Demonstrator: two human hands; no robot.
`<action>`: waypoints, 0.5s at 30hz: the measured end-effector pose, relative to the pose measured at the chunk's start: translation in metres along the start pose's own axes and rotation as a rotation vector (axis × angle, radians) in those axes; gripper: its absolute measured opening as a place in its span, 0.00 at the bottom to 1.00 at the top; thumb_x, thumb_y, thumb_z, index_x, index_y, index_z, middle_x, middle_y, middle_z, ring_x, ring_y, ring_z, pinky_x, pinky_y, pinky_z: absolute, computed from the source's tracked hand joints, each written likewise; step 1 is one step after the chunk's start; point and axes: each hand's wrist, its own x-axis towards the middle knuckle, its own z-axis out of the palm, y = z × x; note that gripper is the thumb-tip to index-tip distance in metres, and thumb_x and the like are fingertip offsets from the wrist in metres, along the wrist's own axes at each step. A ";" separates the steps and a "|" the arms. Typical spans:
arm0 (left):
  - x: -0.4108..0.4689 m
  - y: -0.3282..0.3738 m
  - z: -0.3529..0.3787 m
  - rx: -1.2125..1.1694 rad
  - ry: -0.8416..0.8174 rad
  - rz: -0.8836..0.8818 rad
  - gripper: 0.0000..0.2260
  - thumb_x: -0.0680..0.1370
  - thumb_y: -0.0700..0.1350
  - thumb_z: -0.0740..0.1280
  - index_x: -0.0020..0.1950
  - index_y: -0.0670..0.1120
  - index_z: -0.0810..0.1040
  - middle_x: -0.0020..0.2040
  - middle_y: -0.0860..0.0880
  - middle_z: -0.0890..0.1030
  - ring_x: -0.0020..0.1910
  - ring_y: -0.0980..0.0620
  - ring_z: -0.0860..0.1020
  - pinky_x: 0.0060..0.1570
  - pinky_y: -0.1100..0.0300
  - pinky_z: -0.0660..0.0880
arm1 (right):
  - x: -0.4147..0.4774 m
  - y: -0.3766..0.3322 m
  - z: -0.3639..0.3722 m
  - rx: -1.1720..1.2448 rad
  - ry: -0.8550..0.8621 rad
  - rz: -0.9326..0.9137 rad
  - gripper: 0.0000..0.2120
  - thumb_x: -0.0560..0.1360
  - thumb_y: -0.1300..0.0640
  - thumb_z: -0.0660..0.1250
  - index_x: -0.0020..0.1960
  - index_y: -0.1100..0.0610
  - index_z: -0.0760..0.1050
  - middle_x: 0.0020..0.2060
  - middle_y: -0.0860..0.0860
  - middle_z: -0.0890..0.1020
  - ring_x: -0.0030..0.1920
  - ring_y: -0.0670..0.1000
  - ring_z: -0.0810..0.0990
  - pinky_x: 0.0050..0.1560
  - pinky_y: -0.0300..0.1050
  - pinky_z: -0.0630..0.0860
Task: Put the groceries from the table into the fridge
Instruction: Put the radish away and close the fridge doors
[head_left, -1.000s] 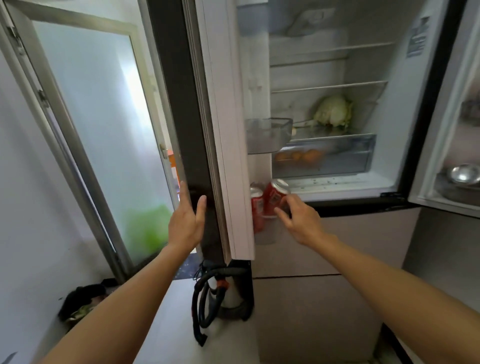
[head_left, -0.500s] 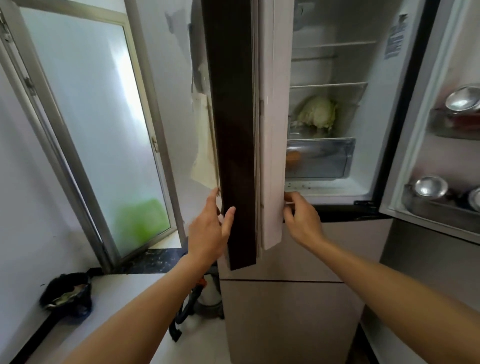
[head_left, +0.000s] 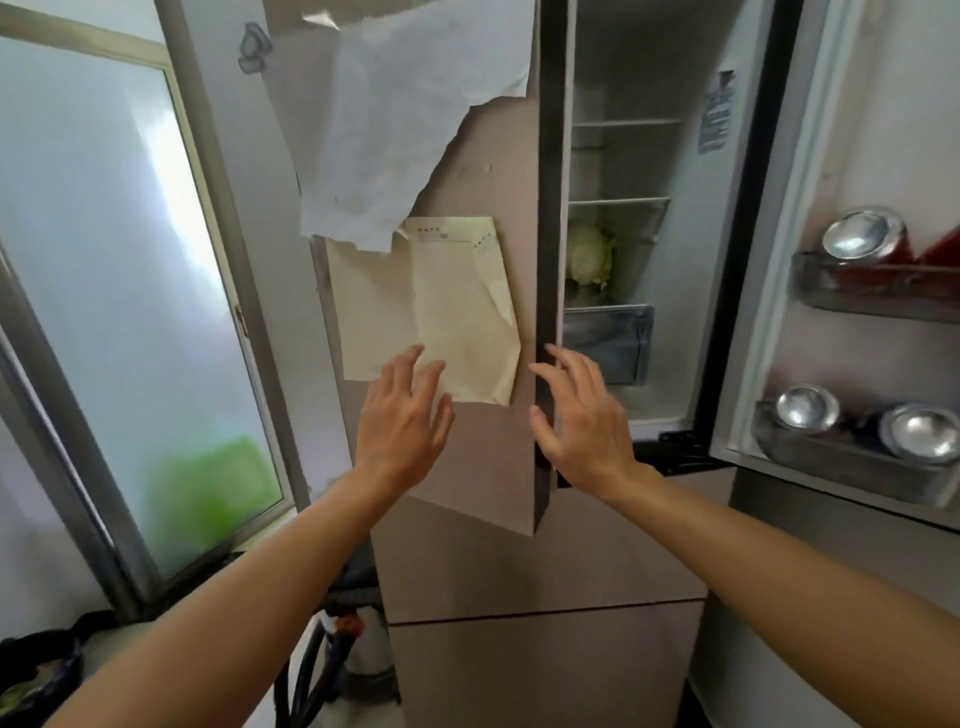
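I see my left hand (head_left: 402, 415) and right hand (head_left: 582, 421), fingers spread and empty, at the fridge's left door (head_left: 483, 457); cabbage (head_left: 589, 254) sits inside.

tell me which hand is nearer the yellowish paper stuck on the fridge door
Left. The left hand overlaps the lower edge of the yellowish paper; the right hand is off to its right, at the door's edge.

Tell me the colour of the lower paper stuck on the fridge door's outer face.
Pale cream-yellow, creased; the lower paper shows best in the head view.
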 end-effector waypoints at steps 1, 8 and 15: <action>0.010 -0.006 0.007 0.037 0.012 0.022 0.19 0.79 0.49 0.62 0.68 0.43 0.71 0.69 0.38 0.69 0.66 0.39 0.69 0.61 0.45 0.71 | 0.008 -0.001 0.004 -0.032 0.032 -0.056 0.23 0.74 0.54 0.67 0.67 0.54 0.68 0.70 0.57 0.68 0.71 0.56 0.64 0.63 0.52 0.69; 0.048 -0.046 0.069 0.135 -0.019 0.156 0.24 0.81 0.53 0.57 0.75 0.46 0.61 0.77 0.38 0.57 0.75 0.38 0.57 0.71 0.41 0.58 | 0.047 0.018 0.058 -0.284 0.072 -0.153 0.29 0.74 0.50 0.64 0.72 0.55 0.62 0.74 0.61 0.62 0.76 0.60 0.56 0.69 0.62 0.64; 0.059 -0.063 0.124 0.102 0.215 0.250 0.25 0.81 0.53 0.58 0.76 0.49 0.59 0.78 0.41 0.52 0.76 0.39 0.54 0.71 0.41 0.55 | 0.063 0.060 0.096 -0.324 0.062 -0.166 0.29 0.76 0.47 0.64 0.74 0.51 0.58 0.76 0.57 0.55 0.77 0.57 0.50 0.57 0.56 0.72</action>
